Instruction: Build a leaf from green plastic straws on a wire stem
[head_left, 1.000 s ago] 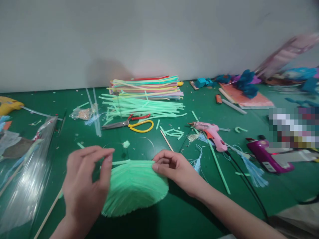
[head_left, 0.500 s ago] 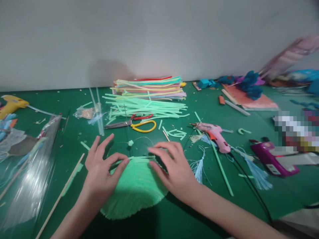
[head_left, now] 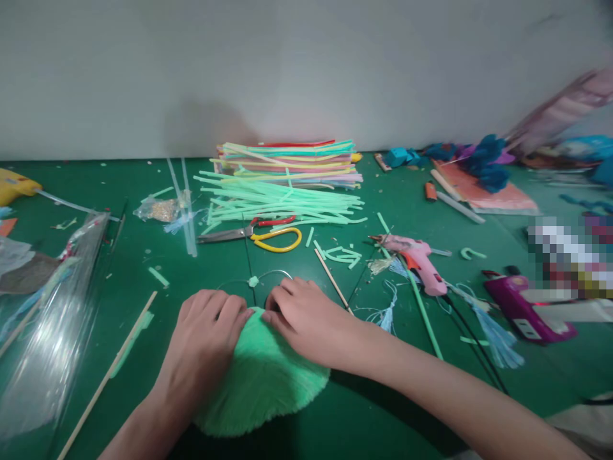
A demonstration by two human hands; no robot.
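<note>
Right hand (head_left: 306, 316) over green table (head_left: 131, 306), wall (head_left: 306, 76) beyond.

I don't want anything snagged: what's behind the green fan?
Past the green fan, a thin wire with a green tuft shows. The left hand and right hand cover the fan's top edge; whether the wire meets it is hidden.

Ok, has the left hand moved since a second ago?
Yes. Against the scissors, the left hand has shifted rightward in the view, closer to the right hand, its thumb at the top edge of the green fuzzy piece.
</note>
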